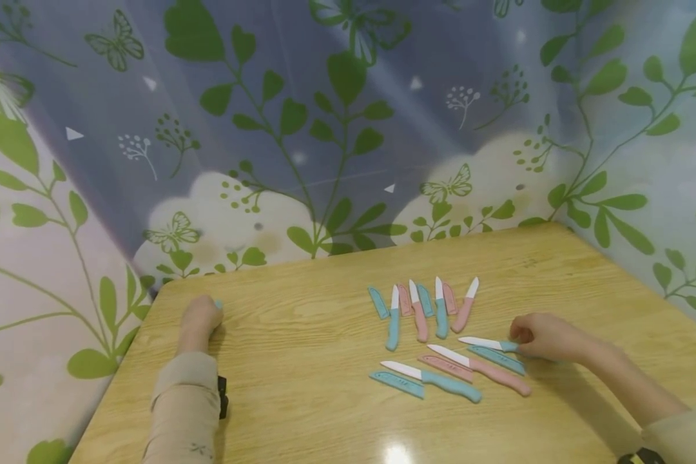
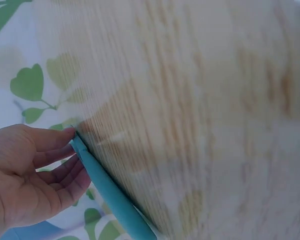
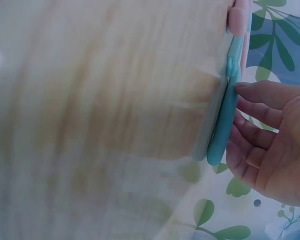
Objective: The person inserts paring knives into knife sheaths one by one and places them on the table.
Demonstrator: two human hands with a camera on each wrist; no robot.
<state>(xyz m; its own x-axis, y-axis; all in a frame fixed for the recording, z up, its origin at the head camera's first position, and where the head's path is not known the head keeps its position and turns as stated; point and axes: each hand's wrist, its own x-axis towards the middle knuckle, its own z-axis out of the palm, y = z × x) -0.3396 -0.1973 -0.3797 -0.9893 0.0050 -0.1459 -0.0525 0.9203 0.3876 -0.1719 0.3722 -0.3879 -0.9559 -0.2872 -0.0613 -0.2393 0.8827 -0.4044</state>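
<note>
At the table's left end my left hand [image 1: 200,321] grips a teal knife [image 2: 110,192]. In the left wrist view its thumb and fingertips pinch one end; no blade shows. On the right, my right hand [image 1: 548,338] holds the handle of a white-bladed teal knife [image 1: 509,347] lying low over the table. The thumb is on the handle [image 3: 224,127] in the right wrist view. A teal sheath [image 1: 495,359] lies just on the near side of that knife. Beside it are a pink knife [image 1: 501,377] with a pink sheath [image 1: 446,368], and another teal knife [image 1: 449,385] with its sheath [image 1: 397,385].
Behind these, a row of teal and pink knives [image 1: 420,321] lies with blades pointing to the back, sheaths [image 1: 378,303] in between. The glossy wooden table [image 1: 290,386] meets a leaf-patterned wall covering [image 1: 301,129] at its back and sides.
</note>
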